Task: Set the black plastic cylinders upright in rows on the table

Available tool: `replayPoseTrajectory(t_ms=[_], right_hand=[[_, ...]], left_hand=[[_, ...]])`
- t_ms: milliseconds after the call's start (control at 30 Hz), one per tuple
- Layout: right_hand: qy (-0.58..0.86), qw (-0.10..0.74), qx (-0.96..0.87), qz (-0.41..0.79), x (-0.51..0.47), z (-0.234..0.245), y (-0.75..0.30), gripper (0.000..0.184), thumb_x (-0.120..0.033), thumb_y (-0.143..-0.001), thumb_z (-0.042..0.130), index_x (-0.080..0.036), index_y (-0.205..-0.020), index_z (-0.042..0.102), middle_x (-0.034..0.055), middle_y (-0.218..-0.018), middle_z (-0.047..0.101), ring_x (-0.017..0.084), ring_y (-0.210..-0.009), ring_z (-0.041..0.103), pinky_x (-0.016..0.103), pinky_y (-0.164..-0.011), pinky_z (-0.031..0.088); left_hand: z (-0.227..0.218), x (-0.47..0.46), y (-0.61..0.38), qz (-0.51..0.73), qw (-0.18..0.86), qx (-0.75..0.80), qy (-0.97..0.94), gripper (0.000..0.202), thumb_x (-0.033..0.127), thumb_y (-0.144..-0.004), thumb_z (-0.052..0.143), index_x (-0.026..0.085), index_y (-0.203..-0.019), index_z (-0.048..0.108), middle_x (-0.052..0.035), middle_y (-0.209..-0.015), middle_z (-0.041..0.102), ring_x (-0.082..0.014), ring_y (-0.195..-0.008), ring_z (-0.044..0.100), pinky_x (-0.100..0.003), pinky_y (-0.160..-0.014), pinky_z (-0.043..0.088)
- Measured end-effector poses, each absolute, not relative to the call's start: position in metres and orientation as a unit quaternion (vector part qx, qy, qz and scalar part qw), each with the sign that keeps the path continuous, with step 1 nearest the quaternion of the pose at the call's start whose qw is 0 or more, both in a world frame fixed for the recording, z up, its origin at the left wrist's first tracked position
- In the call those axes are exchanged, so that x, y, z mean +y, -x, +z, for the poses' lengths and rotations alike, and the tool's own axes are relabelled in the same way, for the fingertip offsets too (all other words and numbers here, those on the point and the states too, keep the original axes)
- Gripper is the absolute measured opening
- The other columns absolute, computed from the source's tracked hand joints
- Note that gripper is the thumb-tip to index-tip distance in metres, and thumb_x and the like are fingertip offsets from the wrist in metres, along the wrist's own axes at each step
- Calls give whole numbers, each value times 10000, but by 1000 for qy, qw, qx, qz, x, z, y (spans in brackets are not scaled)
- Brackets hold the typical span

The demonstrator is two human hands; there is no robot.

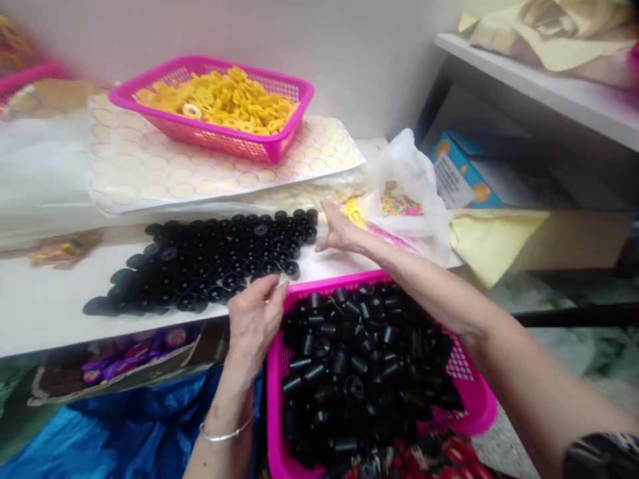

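Many black plastic cylindrical caps (214, 259) stand packed in rows on the white table, their hollow ends facing up. At the right end of these rows is my right hand (342, 229), thumb and fingers apart beside the end caps, with nothing seen in its grasp. My left hand (255, 306) is at the table's front edge, close to the nearest row. Its fingers are loosely bent, thumb slightly apart, and no piece shows between them. Below both hands, a pink basket (276, 386) holds a heap of loose black caps lying in all directions.
Behind the rows, another pink basket (200, 130) of yellow ring-shaped pieces rests on a sheet of round stickers (249, 179). A plastic bag (419, 173) with colourful bits lies right of it. A blue box (462, 173) sits under a shelf (539, 80); a cardboard box (60, 379) is below the table.
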State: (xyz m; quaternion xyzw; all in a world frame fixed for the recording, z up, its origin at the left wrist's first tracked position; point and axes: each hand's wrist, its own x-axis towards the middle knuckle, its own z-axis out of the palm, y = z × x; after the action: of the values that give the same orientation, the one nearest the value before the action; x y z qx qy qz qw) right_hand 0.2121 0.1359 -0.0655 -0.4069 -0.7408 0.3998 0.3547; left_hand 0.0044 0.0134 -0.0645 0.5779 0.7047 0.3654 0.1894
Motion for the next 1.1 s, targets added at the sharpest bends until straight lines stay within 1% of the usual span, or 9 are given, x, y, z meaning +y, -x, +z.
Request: replayPoseTrajectory(t_ms=[133, 233, 367, 467, 600, 667, 733, 900, 1100], right_hand=[[447, 320, -762, 343, 110, -44, -245, 603, -294, -661, 737, -175, -1205, 505, 114, -1250, 483, 202, -887, 573, 351, -725, 503], [482, 337, -746, 312, 65, -39, -283, 386, -308, -735, 684, -171, -1078, 570, 100, -1167, 541, 132, -705, 545, 311, -655, 484], [583, 412, -645, 272, -10, -52, -335, 147, -261, -778, 641, -176, -896, 619, 44, -920, 596, 139, -717, 541, 288, -652, 460], [638, 477, -563, 220, -56, -67, -360, 59, -228, -782, 620, -177, -812, 618, 46, -931, 593, 153, -785, 566, 283, -674, 464], [652, 490, -553, 172, -93, -80, -377, 43, -208, -800, 575, -187, -768, 596, 47, -927, 574, 153, -790, 570, 267, -660, 463], [645, 458, -588, 170, -100, -80, -378, 73, -192, -817, 539, -191, -759, 583, 42, -883, 575, 154, -791, 570, 269, -688, 458], [645, 389, -634, 179, -101, -77, -375, 107, -188, -840, 501, -195, -756, 569, 31, -812, 578, 150, -757, 567, 267, -698, 445], [672, 70, -711, 196, -83, -68, -349, 128, -217, -858, 460, -193, -783, 561, 62, -767, 637, 194, -730, 601, 282, -640, 398], [642, 23, -731, 232, -65, -70, -332, 165, -142, -761, 526, -137, -916, 581, 112, -705, 654, 249, -665, 620, 304, -572, 385]], left_hand=[[-66, -9, -7, 400, 141, 681, -596, 217, 355, -781, 629, 171, -867, 706, -4, -769, 680, -134, -671, 608, -236, -666, 461], [-78, -27, -10, 428, 119, 661, -605, 216, 338, -788, 632, 164, -902, 689, -27, -867, 675, -153, -757, 619, -264, -744, 486], [-97, -49, -9, 442, 113, 671, -585, 269, 352, -769, 661, 161, -957, 677, -66, -1002, 661, -193, -849, 622, -318, -784, 499], [-103, -64, -7, 434, 105, 674, -588, 279, 358, -768, 667, 165, -970, 673, -84, -1043, 652, -199, -817, 624, -340, -750, 510], [-97, -85, -14, 399, 8, 642, -655, 209, 287, -784, 660, 156, -947, 668, -124, -1010, 660, -252, -914, 608, -428, -859, 478], [-90, -96, -21, 393, -45, 601, -695, 200, 226, -769, 674, 154, -955, 660, -132, -993, 663, -264, -931, 598, -450, -874, 465], [-82, -106, -32, 398, -35, 534, -745, 232, 165, -744, 689, 164, -973, 649, -112, -964, 667, -250, -912, 599, -421, -843, 482], [-66, -125, -61, 305, 175, 354, -867, 257, 125, -779, 643, 189, -1027, 630, -72, -970, 675, -194, -897, 597, -322, -777, 516], [-67, -121, -78, 220, 172, 396, -875, 206, 178, -831, 585, 192, -1027, 645, -100, -1054, 661, -202, -875, 575, -360, -756, 503]])
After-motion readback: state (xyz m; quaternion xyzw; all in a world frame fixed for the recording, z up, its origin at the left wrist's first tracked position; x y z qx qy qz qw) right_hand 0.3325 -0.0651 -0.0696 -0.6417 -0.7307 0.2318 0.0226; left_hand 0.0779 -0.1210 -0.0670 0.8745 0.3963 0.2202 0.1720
